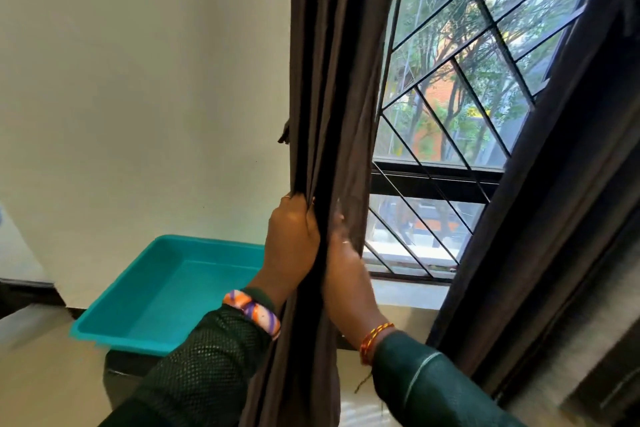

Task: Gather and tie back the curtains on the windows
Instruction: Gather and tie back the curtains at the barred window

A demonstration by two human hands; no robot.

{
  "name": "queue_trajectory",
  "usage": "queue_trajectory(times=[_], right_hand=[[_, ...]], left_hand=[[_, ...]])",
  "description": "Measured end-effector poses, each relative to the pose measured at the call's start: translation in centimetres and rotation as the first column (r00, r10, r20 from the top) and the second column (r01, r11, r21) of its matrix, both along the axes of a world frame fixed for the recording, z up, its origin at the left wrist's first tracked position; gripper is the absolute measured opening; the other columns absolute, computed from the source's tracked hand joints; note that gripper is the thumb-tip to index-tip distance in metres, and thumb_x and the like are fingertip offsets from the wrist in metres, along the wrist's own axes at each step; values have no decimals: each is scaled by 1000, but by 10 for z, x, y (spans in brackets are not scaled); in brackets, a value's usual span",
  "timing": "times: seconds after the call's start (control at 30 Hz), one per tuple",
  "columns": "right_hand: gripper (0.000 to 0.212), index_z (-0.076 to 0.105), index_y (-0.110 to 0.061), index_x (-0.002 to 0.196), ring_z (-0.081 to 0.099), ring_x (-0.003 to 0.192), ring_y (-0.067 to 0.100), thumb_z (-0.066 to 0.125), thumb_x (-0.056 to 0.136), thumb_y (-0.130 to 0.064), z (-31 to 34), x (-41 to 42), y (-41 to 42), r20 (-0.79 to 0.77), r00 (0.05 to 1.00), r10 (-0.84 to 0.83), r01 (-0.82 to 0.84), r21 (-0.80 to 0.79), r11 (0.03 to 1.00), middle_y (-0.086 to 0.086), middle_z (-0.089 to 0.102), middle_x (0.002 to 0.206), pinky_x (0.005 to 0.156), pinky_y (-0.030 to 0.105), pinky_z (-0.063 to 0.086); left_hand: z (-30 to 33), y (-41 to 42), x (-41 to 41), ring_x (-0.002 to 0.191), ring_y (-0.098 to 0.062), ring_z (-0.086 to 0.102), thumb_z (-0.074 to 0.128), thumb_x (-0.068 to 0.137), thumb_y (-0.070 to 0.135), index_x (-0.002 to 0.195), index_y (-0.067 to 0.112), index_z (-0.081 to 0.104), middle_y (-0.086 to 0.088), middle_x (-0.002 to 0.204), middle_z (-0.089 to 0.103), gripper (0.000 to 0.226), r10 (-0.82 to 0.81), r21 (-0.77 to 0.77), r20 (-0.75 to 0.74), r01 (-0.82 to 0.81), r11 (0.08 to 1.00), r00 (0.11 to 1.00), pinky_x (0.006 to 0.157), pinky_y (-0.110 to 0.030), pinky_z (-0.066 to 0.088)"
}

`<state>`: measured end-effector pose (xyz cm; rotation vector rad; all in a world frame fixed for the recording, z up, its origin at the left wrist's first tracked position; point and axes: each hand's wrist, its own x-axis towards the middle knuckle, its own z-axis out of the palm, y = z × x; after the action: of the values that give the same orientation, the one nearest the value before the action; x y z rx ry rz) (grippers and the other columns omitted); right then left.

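Two bare hands are closed around a dark brown, pleated fabric curtain (332, 80), which hangs in a gathered column down the middle of the view, from twelve o'clock to six o'clock. The left hand (292, 236) is wrapped around the curtain's left edge just below centre, its fingers curled into the folds and pinching them tight. The right hand (343, 253) is pressed against the opposite side of the same bunch, at about five o'clock from centre; its fingers are partly blurred and hidden behind the cloth, so its exact grip cannot be told. The fabric is squeezed between the two hands.

An orange, purple and white striped bangle (252, 312) is worn on the left wrist, above a dark green mesh sleeve (194, 367). A red and yellow thread band (372, 340) is tied around the right wrist.

A window with a black diagonal metal grille (460, 107) is seen at two o'clock, with green trees and an orange building outside. A second dark brown curtain (561, 218) hangs at three o'clock, along the window's right side. A shallow rectangular teal plastic tray (166, 291) is set at eight o'clock, below a plain white wall (138, 80).
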<state>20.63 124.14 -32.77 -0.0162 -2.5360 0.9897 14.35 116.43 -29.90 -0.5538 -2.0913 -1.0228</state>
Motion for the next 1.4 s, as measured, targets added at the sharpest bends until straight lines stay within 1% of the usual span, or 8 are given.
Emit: queue_trajectory(times=[0.13, 0.3, 0.5, 0.6, 0.87, 1.0, 1.27, 1.4], right_hand=[[82, -18, -66, 130, 63, 102, 29, 36, 98, -12, -11, -2, -8, 0, 997, 79, -78, -151, 985, 10, 31, 152, 89, 49, 52], [62, 11, -20, 150, 64, 98, 24, 43, 97, -15, -18, 0, -13, 98, 995, 27, -22, -56, 998, 15, 42, 143, 85, 40, 55], [48, 30, -6, 142, 64, 98, 27, 43, 98, -18, -13, 5, -26, 207, 978, 28, -9, -91, 996, 14, 62, 116, 85, 38, 53], [39, 39, -5, 134, 64, 99, 25, 42, 98, -19, -16, 10, -29, 235, 970, 52, -59, 23, 998, 15, 60, 120, 86, 35, 53], [84, -24, -17, 145, 66, 92, 22, 44, 96, -12, -65, 18, -25, 334, 939, 81, -187, 299, 936, 21, 2, 157, 84, 34, 54], [98, -48, -19, 124, 62, 75, 19, 39, 88, 9, -89, 26, -20, 370, 927, 57, -192, 340, 920, 18, -20, 154, 74, 36, 56], [84, -19, -22, 147, 63, 93, 20, 45, 94, -10, -68, 28, 7, 369, 915, 165, -292, 319, 902, 13, 30, 152, 76, 28, 52], [56, 21, -20, 149, 62, 108, 19, 44, 98, -27, -6, 2, 20, 60, 998, 21, -16, -83, 996, 10, 57, 132, 92, 39, 51]], left_hand=[[-1, 9, 11, 73, -39, 60, 48, 91, 5, 84, -11, 61, -29, 81, 62, 22, -87, 122, 75, 78, 989, 993, 64, -26, 39], [-4, 3, 12, 67, -26, 58, 43, 94, 21, 84, -3, 61, -21, 77, 62, 32, -175, 205, 87, 154, 967, 981, 59, -24, 44], [0, -4, 18, 67, -22, 55, 38, 93, 48, 82, -1, 61, -12, 72, 58, 55, -193, 186, 116, 169, 968, 974, 60, -16, 40], [-2, -7, 18, 79, -31, 62, 54, 90, 31, 93, -5, 63, -21, 84, 64, 38, -118, 113, 86, 108, 988, 989, 68, -25, 48], [0, -8, 18, 69, -25, 56, 53, 90, 3, 88, -11, 62, -25, 79, 63, 17, -33, 54, 53, 30, 998, 998, 62, -4, 30], [0, -6, 16, 74, -35, 60, 52, 90, 1, 92, -12, 62, -27, 83, 62, 16, -48, 47, 85, 44, 998, 995, 61, -22, 40], [-7, -13, 5, 63, -44, 62, 49, 85, -2, 94, -17, 59, -31, 77, 62, 20, -8, -70, 63, 12, 998, 998, 58, -38, 52], [-4, -14, 10, 84, -45, 64, 48, 90, -3, 129, -9, 45, -31, 102, 63, 40, 32, -73, 85, -26, 997, 996, 71, -41, 53]])
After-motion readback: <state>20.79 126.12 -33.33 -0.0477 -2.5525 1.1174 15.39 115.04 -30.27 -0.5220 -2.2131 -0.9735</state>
